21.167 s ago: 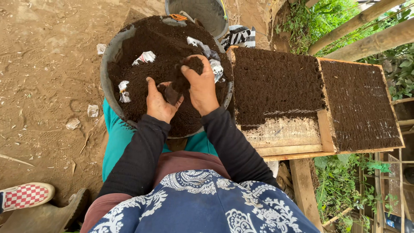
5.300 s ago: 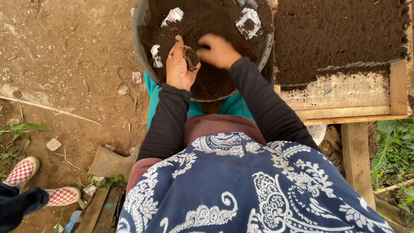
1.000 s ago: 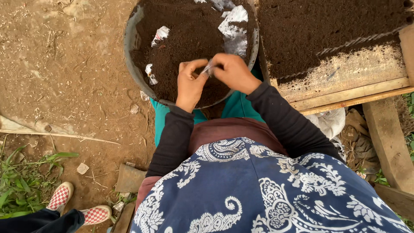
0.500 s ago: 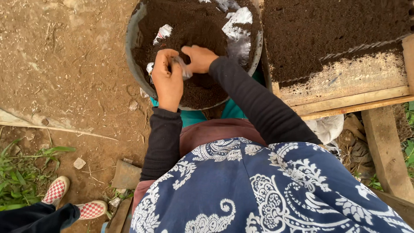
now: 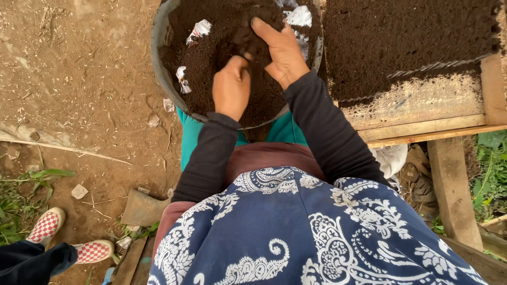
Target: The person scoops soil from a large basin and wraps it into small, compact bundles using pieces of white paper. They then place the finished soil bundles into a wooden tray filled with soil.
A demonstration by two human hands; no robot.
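Observation:
A round grey basin [image 5: 158,63] full of dark soil [image 5: 211,58] stands in front of me, with crumpled white plastic scraps [image 5: 198,29] lying in it. My left hand [image 5: 231,87] rests knuckles up in the soil, fingers curled; whatever is inside them is hidden. My right hand [image 5: 280,50] is just beyond it, cupped over a dark clump of soil [image 5: 247,38] and pressing it against the left hand's fingertips. Black sleeves cover both arms.
Right of the basin a soil-filled seed tray [image 5: 406,37] lies on a wooden frame [image 5: 422,124]. Bare dirt ground [image 5: 79,79] spreads to the left. Another person's checkered shoes [image 5: 47,227] stand at bottom left, beside grass. A wooden post [image 5: 451,195] runs down the right.
Both hands have moved right and deeper into the basin. The right hand has left the small pale thing at the left hand and now cups a clump of soil.

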